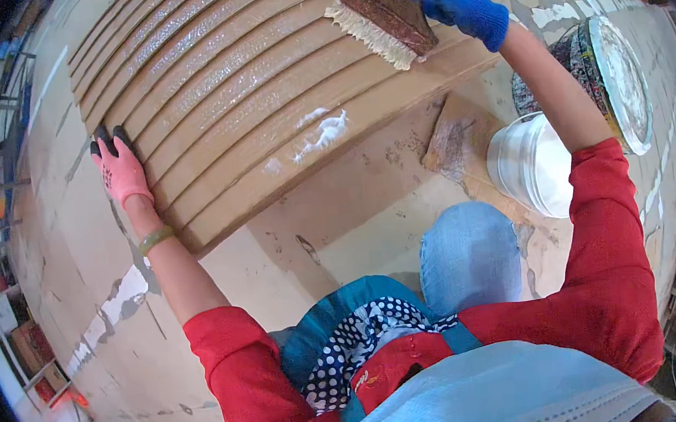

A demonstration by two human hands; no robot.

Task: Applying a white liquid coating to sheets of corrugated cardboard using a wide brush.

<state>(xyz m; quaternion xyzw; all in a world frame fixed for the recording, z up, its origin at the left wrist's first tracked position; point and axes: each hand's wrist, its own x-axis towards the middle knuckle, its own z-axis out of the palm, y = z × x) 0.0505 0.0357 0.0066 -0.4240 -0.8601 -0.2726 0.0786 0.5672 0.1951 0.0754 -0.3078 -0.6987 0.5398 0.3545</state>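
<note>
A stack of brown boards, fanned out like steps, lies in front of me, with shiny wet streaks across its strips. White paste sits in a blob on the nearest strip. My right hand, in a blue knit glove, is closed around the handle of a wide brush. Its pale bristles touch the boards near their right end. My left hand, in a pink glove with black fingertips, lies at the left edge of the boards with its fingers apart.
To the right stands a white bucket, beside a larger paste-smeared drum. A stained piece of cardboard lies by the bucket. My knee is close to the boards. Racks with goods line the far left.
</note>
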